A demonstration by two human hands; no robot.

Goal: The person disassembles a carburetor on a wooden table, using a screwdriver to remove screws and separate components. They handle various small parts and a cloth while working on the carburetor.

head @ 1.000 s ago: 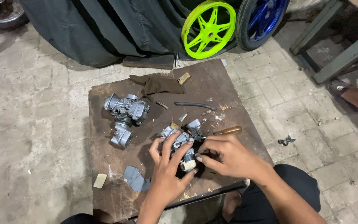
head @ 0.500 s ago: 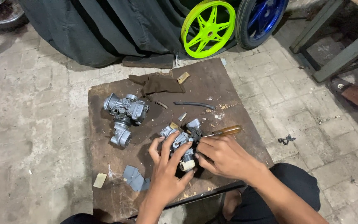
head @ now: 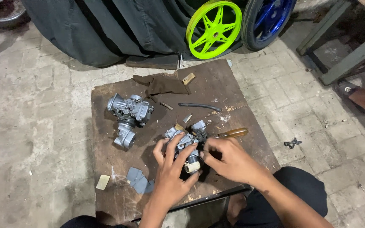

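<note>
Carb (head: 182, 141), grey metal, sits near centre-front of the table (head: 233, 93), a dark worn board low on the paved floor (head: 43, 126). Left hand (head: 172, 169) comes up from below, palm down, fingers spread & curled over the carb body, grip closed around it; thumb side by a pale cylinder part (head: 192, 167) at its lower end. Right hand (head: 229, 160) comes in from the right, wrist bent, fingertips pinched narrow at the carb's right side; can't tell what's between them, too small & shaded. Both forearms bare.

Count: 2 carbs, the 2nd carb (head: 128, 118) lying free at left, well apart from the hands. 1 screwdriver (head: 232, 133), wood handle, just beyond the right hand. 1 black hose (head: 199, 106). 1 brown rag (head: 163, 85) at the far edge. 2 grey sheet scraps (head: 138, 179) plus 1 pale scrap (head: 103, 182) at front left. 2 wheels behind: green wheel (head: 213, 28), blue wheel (head: 269, 21).

Hidden: most of the held carb is under the hands. Blue wheel cut by the top edge. Dark cover (head: 106, 29) hides whatever's behind it. Someone else's sandalled foot (head: 360, 95) shows at right, partly cut off.
</note>
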